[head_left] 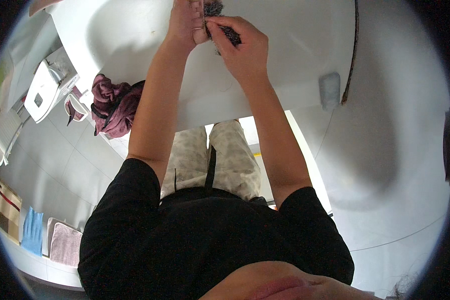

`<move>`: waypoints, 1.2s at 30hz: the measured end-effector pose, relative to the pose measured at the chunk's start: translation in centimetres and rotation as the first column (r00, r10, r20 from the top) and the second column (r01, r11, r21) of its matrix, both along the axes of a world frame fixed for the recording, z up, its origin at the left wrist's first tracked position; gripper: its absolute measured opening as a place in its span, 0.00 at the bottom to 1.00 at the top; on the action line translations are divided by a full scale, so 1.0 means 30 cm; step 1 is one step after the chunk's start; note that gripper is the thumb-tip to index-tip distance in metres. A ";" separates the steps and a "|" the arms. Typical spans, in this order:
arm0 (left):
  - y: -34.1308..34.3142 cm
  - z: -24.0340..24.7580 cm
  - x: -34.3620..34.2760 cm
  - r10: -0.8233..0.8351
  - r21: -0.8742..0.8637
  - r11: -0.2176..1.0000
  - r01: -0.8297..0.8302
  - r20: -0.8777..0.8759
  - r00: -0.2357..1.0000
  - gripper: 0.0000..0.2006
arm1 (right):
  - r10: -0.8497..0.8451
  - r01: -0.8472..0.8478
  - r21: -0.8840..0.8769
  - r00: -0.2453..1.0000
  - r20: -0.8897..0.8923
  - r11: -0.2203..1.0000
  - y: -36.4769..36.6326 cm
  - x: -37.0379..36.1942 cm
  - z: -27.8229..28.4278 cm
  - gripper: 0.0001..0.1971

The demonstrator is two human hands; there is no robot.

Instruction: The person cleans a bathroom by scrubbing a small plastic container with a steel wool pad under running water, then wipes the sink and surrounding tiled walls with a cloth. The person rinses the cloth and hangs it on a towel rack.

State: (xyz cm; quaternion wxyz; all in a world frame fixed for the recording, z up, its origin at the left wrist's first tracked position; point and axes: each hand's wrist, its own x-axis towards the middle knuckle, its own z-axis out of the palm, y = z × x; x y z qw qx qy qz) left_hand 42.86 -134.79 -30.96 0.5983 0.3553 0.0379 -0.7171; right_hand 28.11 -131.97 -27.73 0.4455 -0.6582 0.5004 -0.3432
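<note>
At the top, over a white basin, my left hand has its fingers curled against a dark grey, bristly thing, which looks like scrubbing mesh or a brush head. My right hand pinches this same thing between thumb and fingers from the right. Part of it is hidden behind the fingers, so its full shape does not show. By my left forearm, a crumpled purple towel lies at the basin's near edge.
A translucent tumbler-like piece is at the basin's right corner, beside a dark strip along the edge. A white toilet stands at the left. Hanging lower left are a blue cloth, a pink towel and a checked towel.
</note>
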 end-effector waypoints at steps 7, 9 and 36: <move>0.010 -0.048 -0.008 -0.042 -0.089 0.995 0.037 -0.055 0.998 0.29 | -0.035 0.062 -0.126 0.979 0.201 0.990 -0.071 0.066 -0.035 0.07; 0.008 0.012 -0.007 -0.036 0.003 0.999 0.036 0.158 0.987 0.29 | 0.088 -0.088 -0.128 0.996 -0.004 0.988 -0.024 0.030 -0.051 0.06; 0.027 -0.051 0.021 -0.091 0.053 0.995 0.085 0.138 0.986 0.26 | 0.065 -0.061 0.099 0.997 -0.040 0.993 0.036 -0.017 0.023 0.06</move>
